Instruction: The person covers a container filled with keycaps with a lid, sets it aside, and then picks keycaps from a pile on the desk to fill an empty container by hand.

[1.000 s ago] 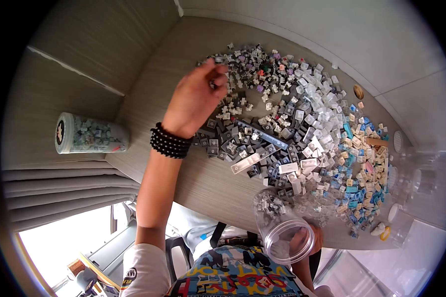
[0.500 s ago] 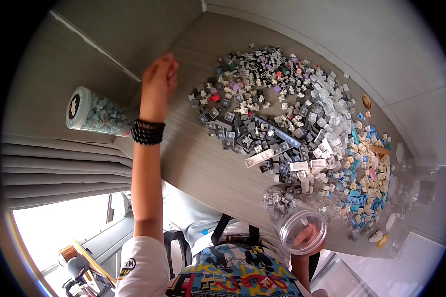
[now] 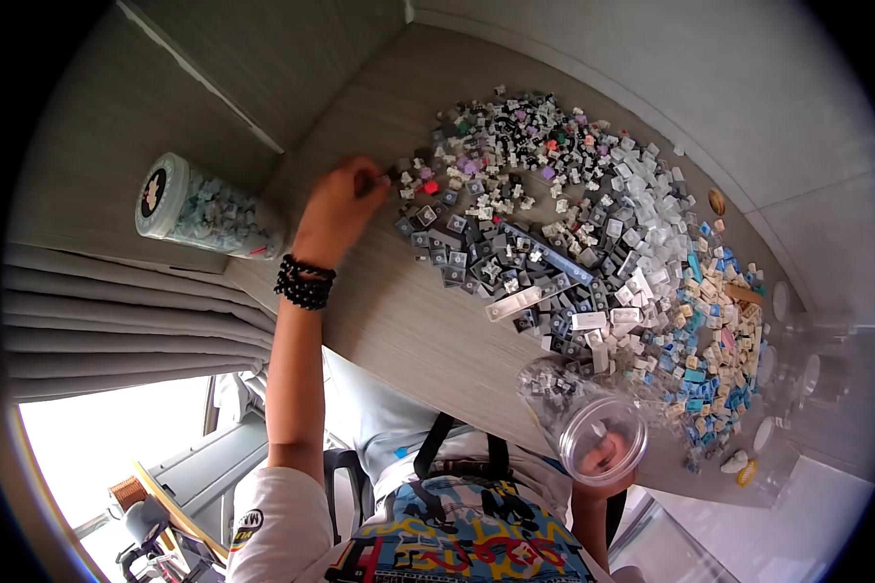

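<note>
My left hand point(image 3: 342, 209), with dark beaded bracelets on the wrist, is over the table at the left edge of a heap of loose keyboard keycaps and switches point(image 3: 452, 243). Its thumb and fingers are pinched together near a few dark pieces; what is between them, if anything, I cannot make out. Down at the table's front edge, my right hand point(image 3: 608, 455) grips a clear plastic jar point(image 3: 564, 413) near its open mouth and shows through it. The jar is tilted with its mouth towards me, and small dark and clear pieces lie inside.
A lidded jar of bluish pieces point(image 3: 214, 214) lies at the left. Translucent white pieces point(image 3: 642, 228) and blue and cream keycaps point(image 3: 715, 360) spread to the right. A brown oval object point(image 3: 717, 201) lies by the wall. A curtain point(image 3: 136, 321) hangs at the left.
My left hand has come down and right from the back left to the edge of the heap. My right hand still holds the jar, almost unmoved. The whole view has shifted slightly.
</note>
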Tool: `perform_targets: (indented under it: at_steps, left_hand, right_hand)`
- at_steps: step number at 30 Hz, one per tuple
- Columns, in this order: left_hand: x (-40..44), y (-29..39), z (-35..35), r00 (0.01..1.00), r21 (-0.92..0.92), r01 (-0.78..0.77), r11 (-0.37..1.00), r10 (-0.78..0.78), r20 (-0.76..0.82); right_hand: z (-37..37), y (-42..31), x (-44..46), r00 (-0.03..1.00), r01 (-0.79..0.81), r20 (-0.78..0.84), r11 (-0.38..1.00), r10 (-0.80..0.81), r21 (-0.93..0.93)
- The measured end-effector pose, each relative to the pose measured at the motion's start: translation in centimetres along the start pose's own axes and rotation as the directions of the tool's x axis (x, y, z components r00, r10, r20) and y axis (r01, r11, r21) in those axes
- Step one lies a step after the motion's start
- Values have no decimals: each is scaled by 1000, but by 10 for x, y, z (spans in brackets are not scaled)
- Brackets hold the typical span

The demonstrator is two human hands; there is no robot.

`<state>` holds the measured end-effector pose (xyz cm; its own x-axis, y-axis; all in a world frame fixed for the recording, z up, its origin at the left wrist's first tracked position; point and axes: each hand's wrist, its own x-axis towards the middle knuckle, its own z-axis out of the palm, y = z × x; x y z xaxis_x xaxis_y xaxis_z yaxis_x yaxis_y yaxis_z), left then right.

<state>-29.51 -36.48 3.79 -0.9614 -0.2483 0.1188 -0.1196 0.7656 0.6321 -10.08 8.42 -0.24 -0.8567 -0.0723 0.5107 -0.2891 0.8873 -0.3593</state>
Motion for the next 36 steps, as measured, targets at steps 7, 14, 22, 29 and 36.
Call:
perform_targets:
  at_steps: [7,14,22,29,36]
  left_hand:
    - [-11,-21,-19,936,-909,347,-231,16,353]
    - [18,-1,-6,955,-894,198,-402,-125,268]
    - [64,63,32,983,-275,-186,943,177,-58]
    - [61,81,49,983,319,-179,930,185,14]
    - [71,59,45,993,-146,-108,983,112,22]
  right_hand:
    - [0,4,-3,1000,-7,26,1000,7,26]
    - [-2,-7,12,1000,28,-15,998,-28,57]
    - [-2,-11,17,997,48,-67,999,-46,22]
    - [-4,-10,15,999,42,-27,998,-40,51]
    - [-6,-9,12,1000,4,23,999,-5,52]
